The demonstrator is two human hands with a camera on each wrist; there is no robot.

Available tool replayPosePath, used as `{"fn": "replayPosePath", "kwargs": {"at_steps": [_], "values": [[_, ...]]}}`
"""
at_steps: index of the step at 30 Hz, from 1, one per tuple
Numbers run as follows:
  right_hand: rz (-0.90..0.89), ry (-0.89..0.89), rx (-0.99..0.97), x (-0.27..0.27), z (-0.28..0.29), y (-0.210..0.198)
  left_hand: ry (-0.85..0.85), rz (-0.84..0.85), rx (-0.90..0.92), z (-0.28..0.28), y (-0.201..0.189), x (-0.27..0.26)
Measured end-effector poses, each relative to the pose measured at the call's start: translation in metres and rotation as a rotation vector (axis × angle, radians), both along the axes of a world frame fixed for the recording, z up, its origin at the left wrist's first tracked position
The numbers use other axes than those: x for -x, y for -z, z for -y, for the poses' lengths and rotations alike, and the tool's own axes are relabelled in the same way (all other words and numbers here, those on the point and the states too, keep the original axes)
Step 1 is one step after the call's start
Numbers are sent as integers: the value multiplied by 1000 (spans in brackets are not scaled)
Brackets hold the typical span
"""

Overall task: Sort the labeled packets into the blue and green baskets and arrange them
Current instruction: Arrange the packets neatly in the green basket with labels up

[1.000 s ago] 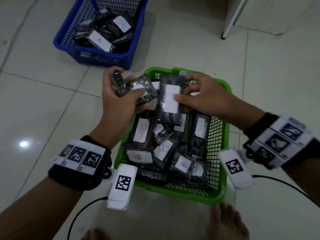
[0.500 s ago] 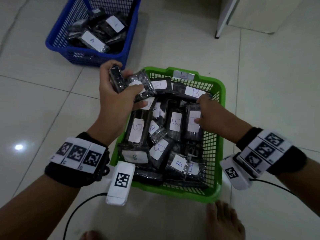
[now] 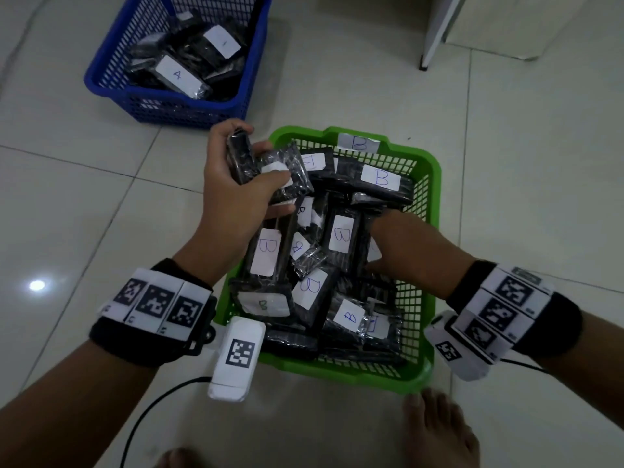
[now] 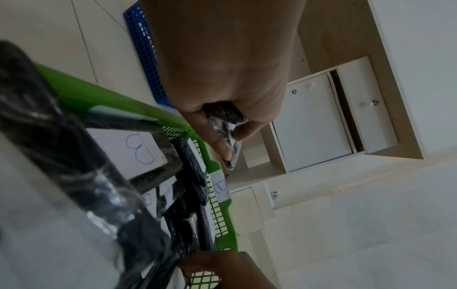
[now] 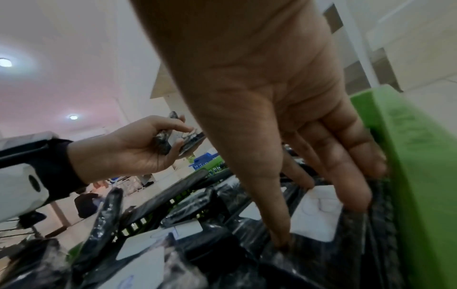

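Nearest, the green basket (image 3: 434,251) holds black packets labelled B (image 3: 341,234). The right hand (image 3: 401,246) reaches among them, fingers straight, pressing a labelled packet (image 5: 321,215). The left hand (image 3: 233,184) grips two small packets (image 3: 270,170) above the basket's far-left corner. Farthest, the blue basket (image 3: 189,106) holds A packets (image 3: 177,75)

A pale tiled floor (image 3: 101,204) spreads beneath everything, with a bright light reflection (image 3: 37,285) on it left of the left grip. A white cabinet (image 3: 506,21) stands well beyond the right grip, and bare toes (image 3: 439,430) show just behind it.
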State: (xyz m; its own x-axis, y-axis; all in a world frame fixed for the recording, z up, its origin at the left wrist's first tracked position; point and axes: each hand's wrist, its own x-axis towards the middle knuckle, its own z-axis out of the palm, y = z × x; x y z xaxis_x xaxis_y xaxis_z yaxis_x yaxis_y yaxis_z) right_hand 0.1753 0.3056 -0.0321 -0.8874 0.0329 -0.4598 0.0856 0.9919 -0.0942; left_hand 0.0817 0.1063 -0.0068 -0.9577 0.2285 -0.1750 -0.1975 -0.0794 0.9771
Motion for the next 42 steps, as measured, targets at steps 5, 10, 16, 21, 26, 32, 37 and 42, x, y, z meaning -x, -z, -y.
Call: {"fn": "replayPosePath", "kwargs": {"at_steps": [5,10,16,21,26,32,37,42], "values": [[-21,-42,47,9,-6,-11,82,31,60,7,-2,4],[-46,-98,381,15,8,-28,274,-50,319,18,-7,8],[-62,-118,715,-2,58,-31,402,10,417,18,-5,5],[-38,-129,793,-11,78,-12,454,1,431,22,-6,7],[-87,-23,813,-13,74,-4,437,-101,484,24,0,10],[-65,79,898,-12,61,-6,428,-103,531,23,4,12],[3,56,908,-1,38,-18,303,-149,429,26,6,15],[-87,268,1008,19,-1,-42,146,-103,272,19,6,23]]}}
